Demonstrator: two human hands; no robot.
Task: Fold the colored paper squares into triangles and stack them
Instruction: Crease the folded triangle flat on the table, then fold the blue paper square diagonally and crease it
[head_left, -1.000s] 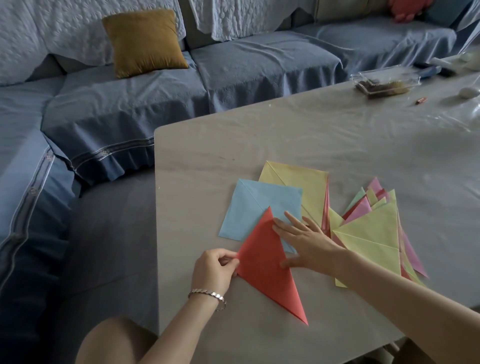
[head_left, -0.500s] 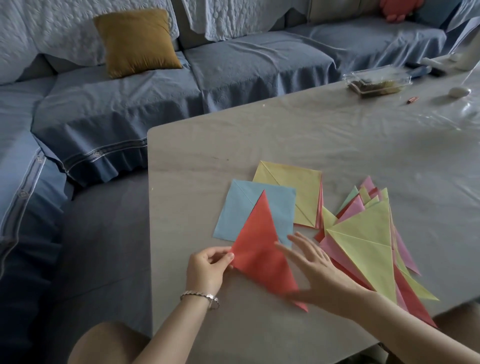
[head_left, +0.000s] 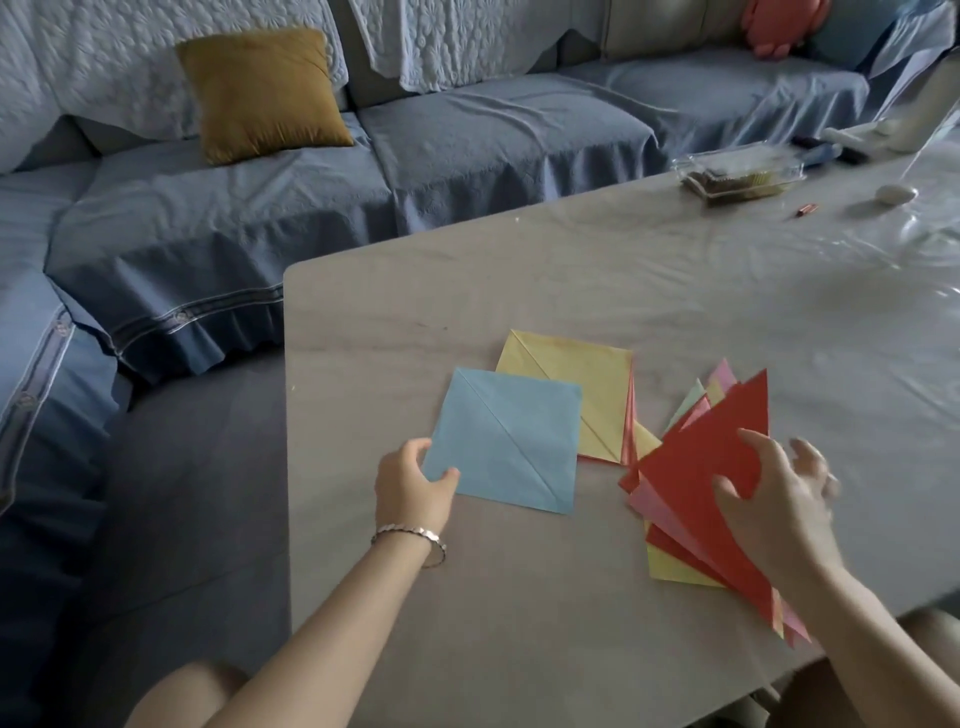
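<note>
Our left hand (head_left: 410, 488) pinched the light-blue paper square (head_left: 509, 441) by its desk-edge corner; looked flimsy, so we'd grab corners. Right hand (head_left: 779, 499) hovered slack, empty, over the red folded-paper triangle (head_left: 696, 467).

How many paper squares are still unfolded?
2 in plain view: a blue square, a corner pinched by the left hand, and a yellow square behind it. A red edge peeks out under the yellow one, so more may be hidden.
</note>
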